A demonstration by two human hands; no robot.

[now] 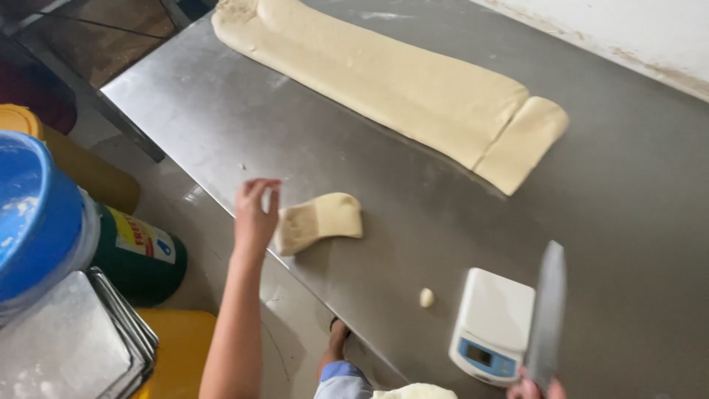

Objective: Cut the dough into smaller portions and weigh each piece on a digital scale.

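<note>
Nearest of all, at the bottom edge on the right, the person's right hand (533, 387) shows only as knuckles, closed round the handle of a broad knife (547, 318) whose blade stands nearly upright, tip pointing away. Just left of that blade sits a small white kitchen scale (493, 318) with a blue front panel, near the close edge of the steel table (628, 244). A tiny scrap of dough (426, 297) lies just left of the scale, apart from it. Further left, the left arm reaches up from below, bare and almost straight, and the left hand (255, 213) hovers at the table's near-left edge with fingers loosely curled and spread, gripping nothing; it is right beside a cut dough piece (320, 222) (whether the fingers actually touch it I cannot tell). That piece lies on the table, bent and lumpy, well apart from the long dough slab (384, 77) stretched across the far side, which has a slice mark across its right end. Off the table to the left stand a blue tub (33, 214), a stack of metal trays (81, 340), a green can (140, 255) and a yellow container (177, 336).
</note>
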